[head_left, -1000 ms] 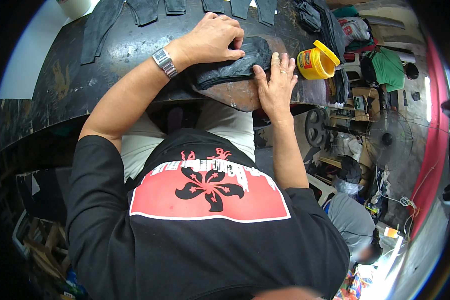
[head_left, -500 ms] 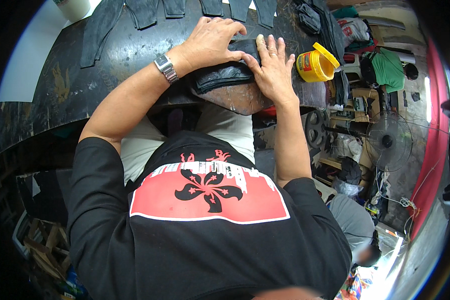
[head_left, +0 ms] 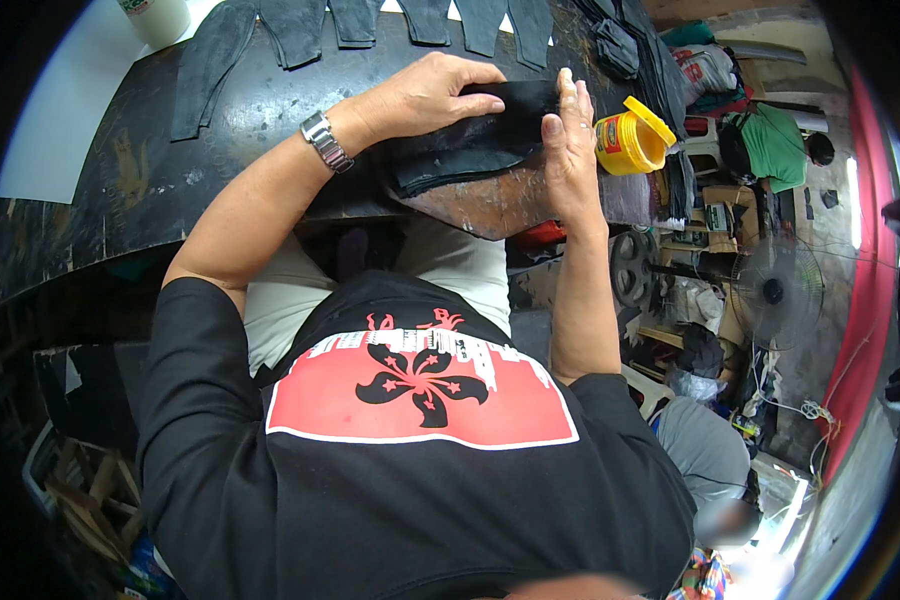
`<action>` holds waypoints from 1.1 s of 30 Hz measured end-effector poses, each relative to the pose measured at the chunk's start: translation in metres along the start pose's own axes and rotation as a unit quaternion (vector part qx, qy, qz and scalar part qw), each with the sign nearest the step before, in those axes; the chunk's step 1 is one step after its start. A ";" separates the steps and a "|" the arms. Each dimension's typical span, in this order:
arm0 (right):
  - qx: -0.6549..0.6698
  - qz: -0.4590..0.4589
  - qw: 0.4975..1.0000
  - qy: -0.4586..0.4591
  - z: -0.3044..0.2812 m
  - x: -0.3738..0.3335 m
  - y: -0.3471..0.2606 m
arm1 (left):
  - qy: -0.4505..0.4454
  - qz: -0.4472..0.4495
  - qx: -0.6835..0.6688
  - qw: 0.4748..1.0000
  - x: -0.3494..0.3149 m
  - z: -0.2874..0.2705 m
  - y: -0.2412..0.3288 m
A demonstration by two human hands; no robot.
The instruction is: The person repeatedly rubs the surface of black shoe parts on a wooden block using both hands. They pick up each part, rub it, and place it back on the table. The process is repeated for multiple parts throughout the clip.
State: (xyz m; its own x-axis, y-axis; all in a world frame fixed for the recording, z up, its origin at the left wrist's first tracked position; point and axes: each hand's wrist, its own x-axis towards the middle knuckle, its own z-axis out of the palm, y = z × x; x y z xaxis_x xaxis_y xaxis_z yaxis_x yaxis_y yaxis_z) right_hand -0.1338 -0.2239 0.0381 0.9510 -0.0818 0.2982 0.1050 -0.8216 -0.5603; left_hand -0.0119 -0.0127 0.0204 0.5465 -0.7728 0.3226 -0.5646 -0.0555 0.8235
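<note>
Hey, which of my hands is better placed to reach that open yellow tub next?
Probably your right hand: it stands at the right end of the black folded piece, beside the yellow tub. Your left hand is farther off.

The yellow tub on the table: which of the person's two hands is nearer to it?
Right. The right hand is close beside the yellow tub, on its left side; the left hand is farther left, at the black folded material.
</note>
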 end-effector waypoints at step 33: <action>0.341 0.046 0.918 0.198 0.032 -0.013 0.007 | 0.308 -0.204 -0.204 0.907 0.138 -0.039 -0.073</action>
State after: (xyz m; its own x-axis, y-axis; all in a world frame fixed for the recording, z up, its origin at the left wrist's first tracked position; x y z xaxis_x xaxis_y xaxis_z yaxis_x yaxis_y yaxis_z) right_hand -0.1361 -0.2099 0.0054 0.7989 -0.4430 0.4069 0.3148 -0.2685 -0.9104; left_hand 0.1291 -0.0911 0.0225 0.9711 -0.2337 0.0482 -0.0307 0.0782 0.9965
